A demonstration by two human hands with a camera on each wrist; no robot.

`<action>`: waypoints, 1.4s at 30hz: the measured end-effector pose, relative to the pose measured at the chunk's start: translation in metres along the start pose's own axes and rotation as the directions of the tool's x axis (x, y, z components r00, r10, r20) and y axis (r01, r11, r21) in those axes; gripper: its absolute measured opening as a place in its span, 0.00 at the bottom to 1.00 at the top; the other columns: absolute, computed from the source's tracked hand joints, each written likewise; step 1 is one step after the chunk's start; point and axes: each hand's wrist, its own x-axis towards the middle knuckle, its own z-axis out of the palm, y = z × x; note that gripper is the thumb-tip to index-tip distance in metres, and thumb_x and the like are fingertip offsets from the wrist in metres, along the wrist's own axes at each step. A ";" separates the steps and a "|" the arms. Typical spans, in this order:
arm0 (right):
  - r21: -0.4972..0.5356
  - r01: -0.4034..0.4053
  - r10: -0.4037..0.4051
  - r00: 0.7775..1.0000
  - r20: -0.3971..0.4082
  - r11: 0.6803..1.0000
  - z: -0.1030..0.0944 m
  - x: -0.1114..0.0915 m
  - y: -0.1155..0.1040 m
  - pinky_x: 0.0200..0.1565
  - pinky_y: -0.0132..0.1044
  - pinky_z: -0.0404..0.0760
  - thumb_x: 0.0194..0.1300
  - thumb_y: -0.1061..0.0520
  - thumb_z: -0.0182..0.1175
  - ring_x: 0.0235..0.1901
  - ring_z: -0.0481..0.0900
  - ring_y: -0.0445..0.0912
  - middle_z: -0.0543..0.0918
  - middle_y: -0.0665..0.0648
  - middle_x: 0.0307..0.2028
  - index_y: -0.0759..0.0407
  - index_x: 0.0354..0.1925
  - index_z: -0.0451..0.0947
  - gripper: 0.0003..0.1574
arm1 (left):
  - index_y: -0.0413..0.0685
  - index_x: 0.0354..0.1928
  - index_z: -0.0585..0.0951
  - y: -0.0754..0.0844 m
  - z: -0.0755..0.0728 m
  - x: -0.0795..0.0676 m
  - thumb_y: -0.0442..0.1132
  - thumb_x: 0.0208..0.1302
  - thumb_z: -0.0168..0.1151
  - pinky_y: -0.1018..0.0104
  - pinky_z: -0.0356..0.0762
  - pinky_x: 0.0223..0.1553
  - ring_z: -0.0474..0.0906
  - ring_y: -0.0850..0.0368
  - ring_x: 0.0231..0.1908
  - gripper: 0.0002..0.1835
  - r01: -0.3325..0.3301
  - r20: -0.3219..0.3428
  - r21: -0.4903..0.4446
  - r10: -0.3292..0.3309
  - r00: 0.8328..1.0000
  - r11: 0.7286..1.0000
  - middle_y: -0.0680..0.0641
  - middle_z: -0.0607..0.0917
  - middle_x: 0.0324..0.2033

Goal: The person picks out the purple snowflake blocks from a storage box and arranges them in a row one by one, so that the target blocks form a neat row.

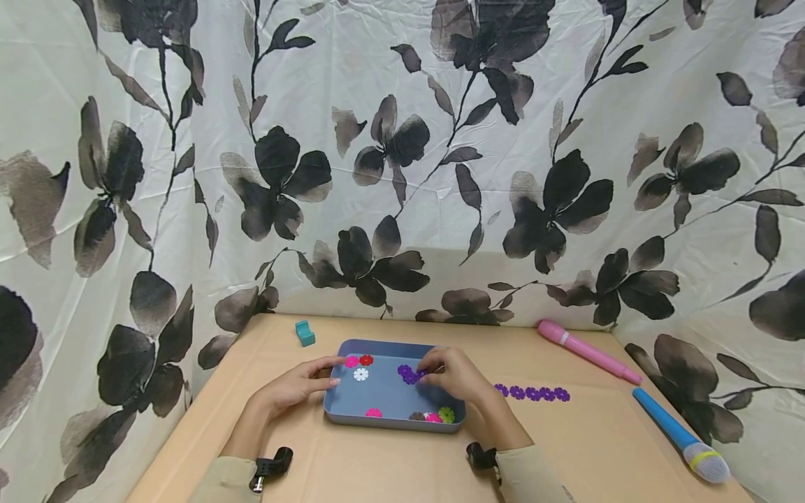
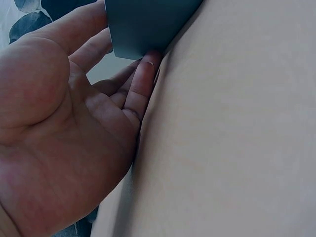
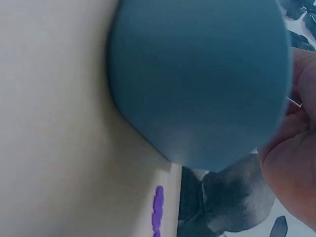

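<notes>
A grey-blue tray (image 1: 390, 422) stands in front of me with small flower-shaped discs in it. My left hand (image 1: 291, 383) holds the tray's left side; in the left wrist view its thumb (image 2: 74, 27) lies against the wall and other fingers reach along its lower edge. Over the tray's right part, my right hand (image 1: 454, 375) pinches a purple flower-shaped disc (image 1: 420, 376), partly hidden by the fingers, beside other purple discs (image 1: 405, 374). Pink (image 1: 351, 361), red (image 1: 366, 360) and white discs (image 1: 360, 374) lie near the left hand's fingertips.
Along the tray's front wall lie pink (image 1: 374, 413), brown (image 1: 417, 416) and green discs (image 1: 446, 415). A row of purple discs (image 1: 532, 394) runs right of the tray. A teal block (image 1: 305, 333) stands back left; pink (image 1: 591, 353) and blue toy microphones (image 1: 676, 429) lie right.
</notes>
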 end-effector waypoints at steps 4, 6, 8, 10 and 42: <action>0.018 0.003 -0.002 1.000 -0.030 1.000 -0.011 -0.004 0.001 0.50 0.38 0.88 0.65 0.64 0.71 0.43 0.85 0.44 0.88 0.53 0.43 0.61 0.47 0.89 0.11 | 0.44 0.78 0.67 0.000 0.000 0.000 0.46 0.76 0.63 0.38 0.49 0.79 0.50 0.35 0.80 0.34 0.005 -0.002 0.005 -0.005 1.000 1.000 0.36 0.59 0.80; 0.033 -0.011 0.013 0.998 -0.057 0.999 -0.017 -0.007 0.002 0.51 0.40 0.88 0.65 0.64 0.71 0.44 0.85 0.44 0.87 0.52 0.45 0.59 0.47 0.89 0.11 | 0.45 0.78 0.67 0.000 0.000 0.001 0.47 0.75 0.63 0.39 0.49 0.80 0.50 0.36 0.81 0.34 0.015 -0.008 0.000 -0.015 1.000 1.000 0.36 0.59 0.80; 0.056 -0.025 0.030 0.996 -0.088 0.998 -0.024 -0.010 0.002 0.51 0.41 0.89 0.66 0.64 0.71 0.45 0.85 0.45 0.87 0.53 0.46 0.59 0.48 0.89 0.12 | 0.46 0.78 0.67 0.000 0.000 0.001 0.47 0.75 0.64 0.39 0.49 0.80 0.50 0.36 0.81 0.34 0.020 -0.011 0.000 -0.020 1.000 1.000 0.37 0.59 0.80; 0.077 -0.037 0.046 0.993 -0.113 0.996 -0.031 -0.014 0.004 0.51 0.41 0.89 0.66 0.64 0.71 0.46 0.85 0.46 0.87 0.53 0.48 0.59 0.49 0.89 0.12 | 0.46 0.77 0.68 0.000 0.000 0.001 0.47 0.74 0.65 0.39 0.49 0.80 0.50 0.37 0.81 0.34 0.024 -0.016 -0.008 -0.024 1.000 1.000 0.37 0.60 0.80; 0.152 -0.290 0.324 0.899 -0.296 0.945 -0.143 -0.113 0.088 0.45 0.29 0.85 0.70 0.57 0.68 0.44 0.86 0.37 0.88 0.64 0.51 0.63 0.58 0.83 0.21 | 0.46 0.77 0.68 -0.003 0.001 0.002 0.48 0.74 0.65 0.39 0.50 0.80 0.52 0.37 0.80 0.35 0.014 -0.013 -0.007 -0.014 1.000 1.000 0.38 0.62 0.79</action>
